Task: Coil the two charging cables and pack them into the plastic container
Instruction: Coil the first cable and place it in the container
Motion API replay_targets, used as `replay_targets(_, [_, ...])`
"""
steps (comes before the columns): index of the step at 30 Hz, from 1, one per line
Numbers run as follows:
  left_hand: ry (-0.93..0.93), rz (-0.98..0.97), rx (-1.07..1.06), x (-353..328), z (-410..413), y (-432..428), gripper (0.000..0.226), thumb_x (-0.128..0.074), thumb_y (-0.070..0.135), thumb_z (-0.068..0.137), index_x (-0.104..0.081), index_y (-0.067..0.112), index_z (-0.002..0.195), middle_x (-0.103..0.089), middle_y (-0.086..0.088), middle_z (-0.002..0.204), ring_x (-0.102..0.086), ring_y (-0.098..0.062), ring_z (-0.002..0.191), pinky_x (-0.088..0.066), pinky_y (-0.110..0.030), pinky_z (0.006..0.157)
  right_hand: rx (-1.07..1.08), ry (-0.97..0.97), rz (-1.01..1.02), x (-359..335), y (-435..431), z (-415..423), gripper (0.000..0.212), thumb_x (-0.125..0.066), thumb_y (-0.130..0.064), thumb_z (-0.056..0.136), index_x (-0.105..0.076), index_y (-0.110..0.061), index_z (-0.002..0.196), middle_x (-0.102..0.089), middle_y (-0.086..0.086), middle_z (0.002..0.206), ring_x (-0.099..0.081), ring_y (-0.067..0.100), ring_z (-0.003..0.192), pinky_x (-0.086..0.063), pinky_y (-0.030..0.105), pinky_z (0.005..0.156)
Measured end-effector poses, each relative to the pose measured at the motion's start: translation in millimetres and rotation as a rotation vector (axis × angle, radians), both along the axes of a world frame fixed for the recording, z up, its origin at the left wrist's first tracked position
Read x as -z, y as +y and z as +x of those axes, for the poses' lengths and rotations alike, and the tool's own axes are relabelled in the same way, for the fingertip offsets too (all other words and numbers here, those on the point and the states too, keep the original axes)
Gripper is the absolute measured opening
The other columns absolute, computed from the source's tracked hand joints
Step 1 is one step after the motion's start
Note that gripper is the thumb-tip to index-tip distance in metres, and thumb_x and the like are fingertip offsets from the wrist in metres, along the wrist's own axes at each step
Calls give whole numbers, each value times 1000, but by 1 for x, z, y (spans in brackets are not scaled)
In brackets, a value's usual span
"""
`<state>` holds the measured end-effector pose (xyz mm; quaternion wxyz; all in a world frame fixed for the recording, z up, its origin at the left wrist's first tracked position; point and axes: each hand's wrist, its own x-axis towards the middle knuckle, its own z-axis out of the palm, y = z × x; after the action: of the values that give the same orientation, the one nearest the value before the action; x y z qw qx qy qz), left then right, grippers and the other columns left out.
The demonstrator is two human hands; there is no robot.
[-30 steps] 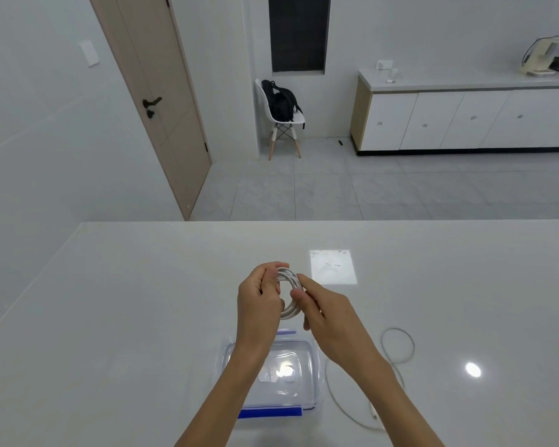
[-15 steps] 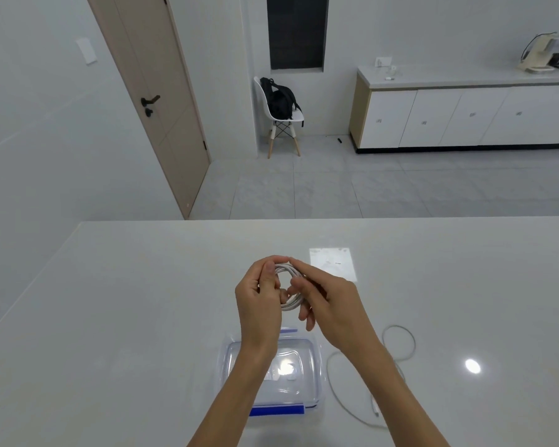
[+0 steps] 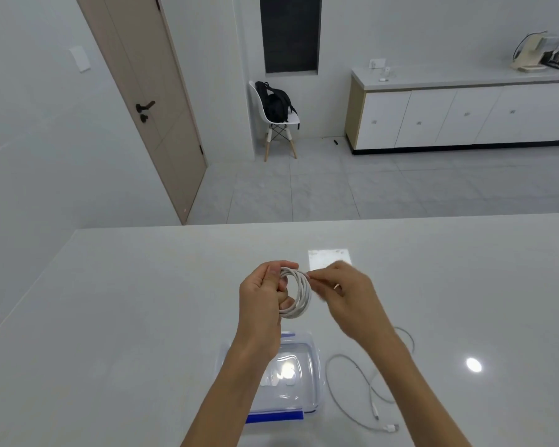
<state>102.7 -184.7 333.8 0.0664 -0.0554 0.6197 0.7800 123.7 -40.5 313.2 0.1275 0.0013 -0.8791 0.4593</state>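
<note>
The task looks to be a little under halfway. One thin white charging cable (image 3: 305, 296) is wound into a small round coil of several turns and is held up in the air above the middle of the glossy white table (image 3: 142, 317), just beyond the container and not yet in it. The left hand (image 3: 265, 295) grips the coil's left side, thumb and curled fingers closed round the bundled strands. The right hand (image 3: 346, 295) is close against the coil's upper right and pinches there with its fingertips, on what I judge to be the cable's free end; that hand is blurred, so the exact hold is hard to read. I take the step in hand to be finishing or securing this first coil.

The clear rectangular plastic container with blue clips (image 3: 307, 353) sits on the table near the near edge, partly hidden under the left forearm. No cable shows inside it, and I cannot tell whether its lid is on.

The second thin white charging cable (image 3: 390, 427) lies loose in open curves on the table, just to the right of the container, its plug ends toward the near edge. It is still to be coiled, and both cables are still to be packed
</note>
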Motion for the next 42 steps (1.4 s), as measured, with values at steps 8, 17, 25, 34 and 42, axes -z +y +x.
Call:
replay_targets(8, [60,-197,-68,7,2,3,33,-41,23,104,-72,15,94,-55,-12,78,-47,-17,64,-47,-21,53,-92,-465,-914,6,-14,1,19,-63,-19,93,-75,-12,107,-76,8,95,-72,19,85,-58,24,77])
replay_targets(17, [50,-306,-139,21,-6,1,36,-39,18,104,-72,18,88,-71,-1,91,-64,-17,88,-55,-26,80,-204,-578,-1106,17,-20,-3,22,-55,-13,98,-72,-5,110,-73,11,95,-67,13,76,-53,21,66])
replay_targets(25, [248,-552,-211,38,-2,3,26,-45,10,101,-69,19,97,-69,1,103,-66,-16,95,-55,-25,87,-252,-709,-1078,15,-23,2,46,-49,-49,93,-73,-11,105,-73,8,100,-67,22,91,-52,33,80])
replay_targets(34, [150,-393,-242,40,-2,11,28,-43,16,103,-69,25,98,-70,7,95,-69,-11,83,-59,-20,73,-5,-491,-273,5,-40,3,23,-61,-31,94,-62,-22,116,-64,-6,110,-70,7,76,-52,9,69])
replay_targets(42, [481,-691,-293,51,-7,10,30,-46,13,93,-69,4,110,-66,-10,96,-64,-16,79,-59,-24,74,0,-466,476,-18,-59,16,42,-48,-27,101,-38,-20,141,-53,4,135,-54,16,101,-39,20,89])
